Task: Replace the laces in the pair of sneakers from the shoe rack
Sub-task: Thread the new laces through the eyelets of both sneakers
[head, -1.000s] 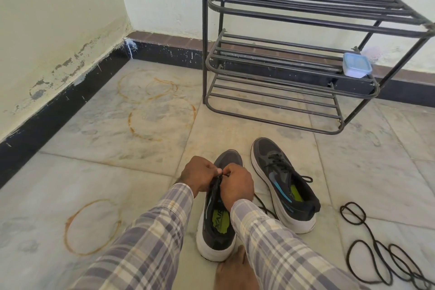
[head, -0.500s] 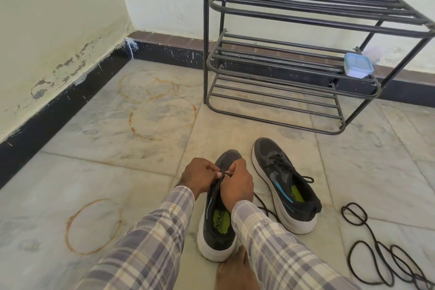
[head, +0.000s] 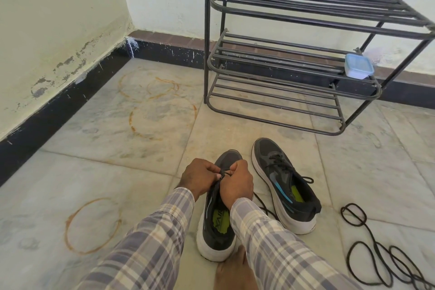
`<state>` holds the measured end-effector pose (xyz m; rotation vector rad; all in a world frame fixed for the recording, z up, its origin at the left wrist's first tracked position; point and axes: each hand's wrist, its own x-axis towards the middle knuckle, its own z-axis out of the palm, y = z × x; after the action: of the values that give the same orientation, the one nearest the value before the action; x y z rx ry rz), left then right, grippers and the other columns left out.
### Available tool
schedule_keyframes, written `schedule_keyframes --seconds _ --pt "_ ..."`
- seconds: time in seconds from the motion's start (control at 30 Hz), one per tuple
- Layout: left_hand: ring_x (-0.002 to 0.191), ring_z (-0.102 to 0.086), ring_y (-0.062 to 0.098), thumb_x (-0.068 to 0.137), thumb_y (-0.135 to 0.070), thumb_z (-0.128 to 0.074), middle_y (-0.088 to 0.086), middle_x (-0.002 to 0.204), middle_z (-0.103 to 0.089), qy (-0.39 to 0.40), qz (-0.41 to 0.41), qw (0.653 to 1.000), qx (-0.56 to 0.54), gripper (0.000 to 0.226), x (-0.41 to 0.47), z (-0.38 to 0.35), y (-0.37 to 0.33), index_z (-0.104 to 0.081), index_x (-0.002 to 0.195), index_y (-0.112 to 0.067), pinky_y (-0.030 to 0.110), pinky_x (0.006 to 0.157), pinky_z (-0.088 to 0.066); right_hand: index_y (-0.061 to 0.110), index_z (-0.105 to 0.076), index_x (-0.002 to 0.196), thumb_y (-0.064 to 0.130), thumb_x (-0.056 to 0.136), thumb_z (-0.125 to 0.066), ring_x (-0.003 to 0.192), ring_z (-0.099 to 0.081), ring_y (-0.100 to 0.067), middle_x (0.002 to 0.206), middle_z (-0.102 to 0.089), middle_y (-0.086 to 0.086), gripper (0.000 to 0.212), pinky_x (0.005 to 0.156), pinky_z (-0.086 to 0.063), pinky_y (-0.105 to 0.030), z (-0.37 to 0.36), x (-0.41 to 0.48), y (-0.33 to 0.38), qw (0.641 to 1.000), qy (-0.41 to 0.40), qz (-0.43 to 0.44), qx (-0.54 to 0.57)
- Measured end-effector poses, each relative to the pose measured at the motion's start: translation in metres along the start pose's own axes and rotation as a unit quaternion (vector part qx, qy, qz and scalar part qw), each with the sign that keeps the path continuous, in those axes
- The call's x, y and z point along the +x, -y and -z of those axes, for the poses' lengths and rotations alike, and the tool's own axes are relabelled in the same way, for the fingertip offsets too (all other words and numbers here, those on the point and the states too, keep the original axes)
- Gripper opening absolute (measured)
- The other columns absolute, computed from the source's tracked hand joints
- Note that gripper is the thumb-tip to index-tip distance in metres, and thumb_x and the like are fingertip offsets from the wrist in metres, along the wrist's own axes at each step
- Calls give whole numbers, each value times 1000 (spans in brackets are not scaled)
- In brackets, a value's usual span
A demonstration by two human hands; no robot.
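On the floor [head: 131, 172] just ahead of me, between my plaid sleeves [head: 164, 231], I have the nearer sneaker [head: 216, 228] standing on its white sole, toe pointing away toward the shoe rack [head: 282, 73], with the green insole showing at the heel end. Both my hands meet over the front of its throat. My left hand [head: 200, 178] has its fingers curled in, pinching a black lace [head: 222, 175]. My right hand [head: 237, 183] is curled the same way, thumb on top, and grips that same lace from the other side, so the two sets of knuckles almost touch. I cannot tell which eyelet the lace runs through, as the fingers cover it.

Just beside it on my right sits the second sneaker [head: 282, 181], dark grey with a blue swoosh, angled a little outward and laced in black, with one end of its lace lying over the collar. A black strand lies on the floor between the two shoes; I cannot tell which lace it belongs to. Further right, well apart from both shoes, a loose lace [head: 376, 254] lies in several loops.

My bare foot [head: 233, 271] touches the heel of the nearer sneaker. On the rack's middle shelf, at its right end, sits a small plastic box [head: 359, 69] with a blue lid. Rust rings [head: 93, 226] mark the tiles to my left.
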<state>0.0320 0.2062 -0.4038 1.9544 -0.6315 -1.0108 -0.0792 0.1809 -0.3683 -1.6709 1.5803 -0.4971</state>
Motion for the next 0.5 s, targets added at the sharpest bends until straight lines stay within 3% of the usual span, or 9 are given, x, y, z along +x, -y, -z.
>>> schedule_keyframes --seconds 0.27,0.5 --pt "82 -71 20 72 -15 -79 -4 77 -75 -14 -10 1000 21 21 -4 -2 -1 -73 64 -34 46 82 -60 18 -51 104 6 83 -58 87 -60 -23 94 -61 -1 25 79 -52 -36 1 4 2 999 11 -32 27" --pt "82 -71 21 79 -16 -75 -3 78 -74 -13 -17 999 37 22 -8 -2 -1 -72 64 -33 44 84 -60 19 -53 105 11 83 -64 89 -57 -23 95 -55 1 25 74 -47 -32 2 5 4 995 17 -77 57"
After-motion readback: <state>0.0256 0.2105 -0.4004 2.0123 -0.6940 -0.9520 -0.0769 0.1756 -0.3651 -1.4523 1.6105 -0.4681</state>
